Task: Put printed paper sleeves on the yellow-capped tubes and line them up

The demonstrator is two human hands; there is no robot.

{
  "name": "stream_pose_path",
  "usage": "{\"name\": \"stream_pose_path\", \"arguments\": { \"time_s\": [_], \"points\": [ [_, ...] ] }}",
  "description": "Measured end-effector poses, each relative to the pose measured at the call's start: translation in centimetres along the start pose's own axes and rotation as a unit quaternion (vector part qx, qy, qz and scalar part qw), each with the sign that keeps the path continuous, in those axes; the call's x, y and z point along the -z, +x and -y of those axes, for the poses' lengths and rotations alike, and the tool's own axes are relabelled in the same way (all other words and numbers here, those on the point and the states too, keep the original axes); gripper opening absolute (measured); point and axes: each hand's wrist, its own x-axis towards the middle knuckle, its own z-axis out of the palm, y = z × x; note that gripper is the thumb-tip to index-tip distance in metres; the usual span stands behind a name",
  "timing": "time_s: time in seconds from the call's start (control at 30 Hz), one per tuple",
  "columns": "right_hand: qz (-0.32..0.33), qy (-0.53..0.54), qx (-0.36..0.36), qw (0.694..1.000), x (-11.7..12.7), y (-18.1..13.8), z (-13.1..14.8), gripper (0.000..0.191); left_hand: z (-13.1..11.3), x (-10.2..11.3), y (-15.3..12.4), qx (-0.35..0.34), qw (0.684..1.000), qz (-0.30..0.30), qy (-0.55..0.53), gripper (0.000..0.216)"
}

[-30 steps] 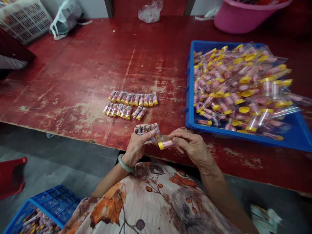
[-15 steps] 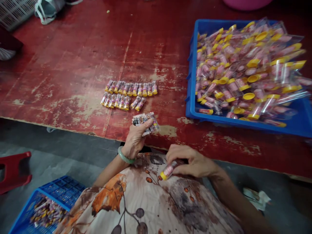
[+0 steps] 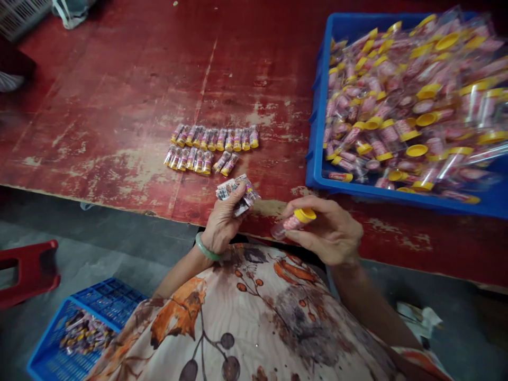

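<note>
My left hand (image 3: 224, 219), with a green bangle at the wrist, is closed on a small stack of printed cards or packets (image 3: 238, 194) above the table's front edge, the thumb on top. Between the thumb and fingers of my right hand (image 3: 333, 230) is a clear plastic tube (image 3: 296, 222) with pink contents and a yellow cap. The tube is tilted, its cap toward the upper right. Just beyond my left hand lie two rows of small yellow-ended tubes (image 3: 214, 138), with a pair (image 3: 225, 163) slightly apart in the nearer row.
A blue tray (image 3: 317, 132) heaped with yellow-capped pink tubes stands on the worn red table (image 3: 130, 95) at right. Below the table's edge at left are a blue basket (image 3: 51, 338) of small tubes and a red stool (image 3: 29, 272). A grey crate (image 3: 19, 16) sits far left.
My right hand has lifted the tube from my lap up to the table's edge and turned it, so the yellow cap now points up and right. My left hand still holds the stack.
</note>
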Motion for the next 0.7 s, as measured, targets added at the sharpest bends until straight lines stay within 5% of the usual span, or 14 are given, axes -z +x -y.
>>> {"name": "stream_pose_path", "arguments": {
  "time_s": [0.17, 0.4, 0.7],
  "points": [
    [-0.131, 0.001, 0.01, 0.991, -2.5, 0.7, -0.8, 0.031, 0.3, -0.4, -0.2, 0.015, 1.0, 0.018, -0.011, 0.023],
    [-0.138, -0.121, 0.081, 0.98, -2.9, -0.2, -1.3, 0.028, 0.3, -0.4, -0.7, 0.046, 0.998, 0.03, -0.008, 0.025],
    [-0.165, -0.278, 0.147, 0.935, -4.6, -1.2, -2.5, 0.029, 1.0, -0.3, -1.2, -0.04, 0.996, 0.084, 0.015, 0.032]
  ]
}}
